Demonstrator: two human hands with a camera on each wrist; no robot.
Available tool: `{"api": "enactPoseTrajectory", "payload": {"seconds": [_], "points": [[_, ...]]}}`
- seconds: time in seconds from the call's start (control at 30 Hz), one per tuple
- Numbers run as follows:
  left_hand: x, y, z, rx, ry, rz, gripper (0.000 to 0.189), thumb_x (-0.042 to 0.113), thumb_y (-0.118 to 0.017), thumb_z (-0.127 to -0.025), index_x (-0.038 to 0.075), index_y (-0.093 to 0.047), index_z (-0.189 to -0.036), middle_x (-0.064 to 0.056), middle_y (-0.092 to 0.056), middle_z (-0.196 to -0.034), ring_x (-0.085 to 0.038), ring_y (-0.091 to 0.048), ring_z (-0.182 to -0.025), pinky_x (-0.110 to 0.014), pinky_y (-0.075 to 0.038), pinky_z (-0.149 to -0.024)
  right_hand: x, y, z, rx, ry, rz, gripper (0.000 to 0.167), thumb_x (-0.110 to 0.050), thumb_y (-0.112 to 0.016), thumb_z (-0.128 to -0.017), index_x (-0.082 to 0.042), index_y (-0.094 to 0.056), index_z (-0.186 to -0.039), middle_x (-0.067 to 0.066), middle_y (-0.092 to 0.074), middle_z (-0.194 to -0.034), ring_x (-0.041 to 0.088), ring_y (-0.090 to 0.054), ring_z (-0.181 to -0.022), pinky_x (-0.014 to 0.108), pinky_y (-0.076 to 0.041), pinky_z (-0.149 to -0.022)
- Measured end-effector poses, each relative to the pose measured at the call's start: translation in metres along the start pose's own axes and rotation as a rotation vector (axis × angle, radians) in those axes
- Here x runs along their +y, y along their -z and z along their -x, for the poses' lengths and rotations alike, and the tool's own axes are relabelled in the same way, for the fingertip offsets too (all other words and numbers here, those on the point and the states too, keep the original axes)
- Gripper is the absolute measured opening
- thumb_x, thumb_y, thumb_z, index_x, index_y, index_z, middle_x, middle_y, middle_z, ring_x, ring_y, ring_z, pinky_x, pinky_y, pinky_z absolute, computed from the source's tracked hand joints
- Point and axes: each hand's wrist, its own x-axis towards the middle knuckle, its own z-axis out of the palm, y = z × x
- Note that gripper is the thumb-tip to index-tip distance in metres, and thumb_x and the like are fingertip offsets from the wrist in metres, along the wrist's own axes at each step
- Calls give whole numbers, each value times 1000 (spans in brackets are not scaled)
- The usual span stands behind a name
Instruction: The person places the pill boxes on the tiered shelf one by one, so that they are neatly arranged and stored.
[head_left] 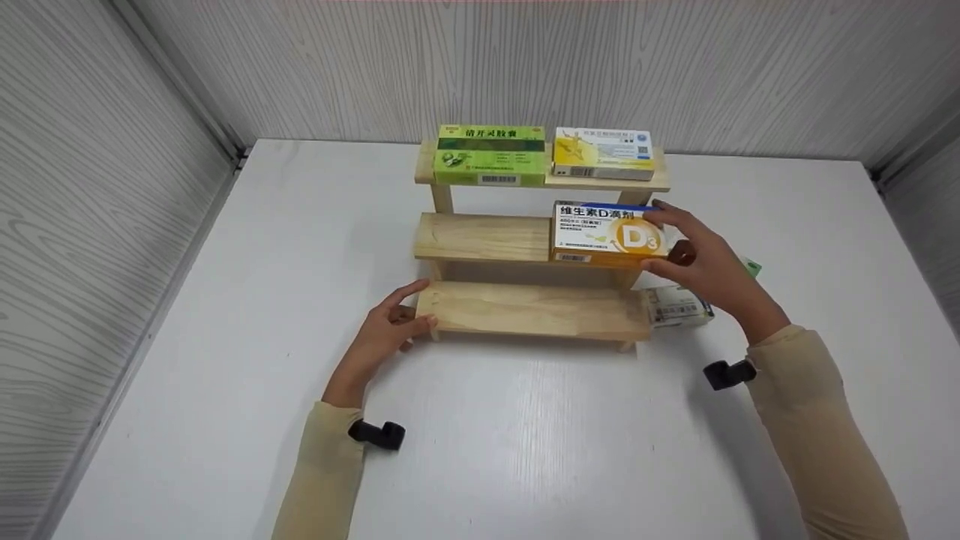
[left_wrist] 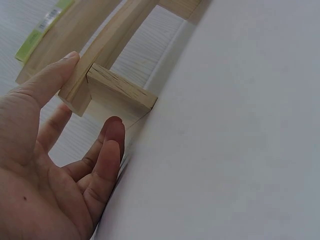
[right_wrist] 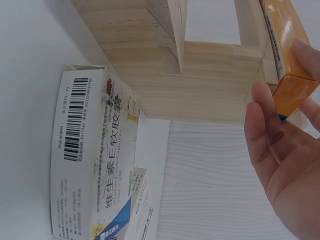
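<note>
A three-step wooden display shelf (head_left: 480, 238) stands on the table. My right hand (head_left: 709, 259) pinches the right end of an orange-and-white vitamin D drops box (head_left: 600, 232), which lies on the right half of the middle step. In the right wrist view the thumb and a finger are at the end of that orange box (right_wrist: 287, 37), the other fingers loosely bent below it. At the lowest step's left end, my left hand (head_left: 386, 324) grips the board, thumb at the front edge and index finger at the back corner. The left wrist view shows the step's end (left_wrist: 75, 95) and its leg.
On the top step lie a green medicine box (head_left: 491, 155) and a white-and-yellow medicine box (head_left: 604, 154). To the shelf's right, a white vitamin E box (right_wrist: 80, 155) lies on the table (head_left: 487, 435), with another box (right_wrist: 140, 207) beyond it. Patterned panels (head_left: 450, 67) enclose the table.
</note>
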Motion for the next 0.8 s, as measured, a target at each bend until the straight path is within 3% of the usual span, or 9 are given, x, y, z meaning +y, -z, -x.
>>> {"api": "enactPoseTrajectory", "payload": {"seconds": [0.1,0.33,0.63,0.73,0.8], "points": [[-12,0,-7,10,-6,4,63,28,-73,-86,32,-46,-143,-12,-58,-104,-19,-53,-82,-29,-45,-67,0,0,0,-6,27,-14,66,-32,-68,-90,-26,-35,-148,8,-23,-159,19,-52,-82,12,-45,-73],[-9,-1,-5,12,-12,1,64,29,-74,-86,30,-46,-143,-12,-59,-106,-18,-54,-81,-27,-45,-66,1,5,3,-27,50,-64,73,-27,-69,-90,-24,-29,-150,11,-18,-159,14,-56,-82,11,-45,-76],[-9,-1,-6,21,-4,-15,64,30,-74,-86,31,-46,-143,-13,-59,-107,-18,-54,-82,-28,-45,-66,10,22,14,50,-17,-27,76,-30,-70,-89,-28,-26,-152,8,-29,-154,0,-57,-85,10,-43,-79],[-10,-1,-7,24,4,-13,64,30,-74,-85,31,-46,-143,-13,-59,-109,-19,-54,-83,-28,-45,-67,17,28,18,76,-61,-28,77,-30,-70,-89,-32,-25,-152,10,-40,-144,-5,-55,-90,15,-42,-84],[-11,-1,-8,24,6,-7,63,30,-74,-85,31,-47,-142,-13,-58,-108,-19,-54,-83,-28,-45,-67,22,32,20,87,-96,-21,77,-30,-69,-90,-34,-23,-152,12,-44,-138,0,-56,-98,22,-42,-87]]}}
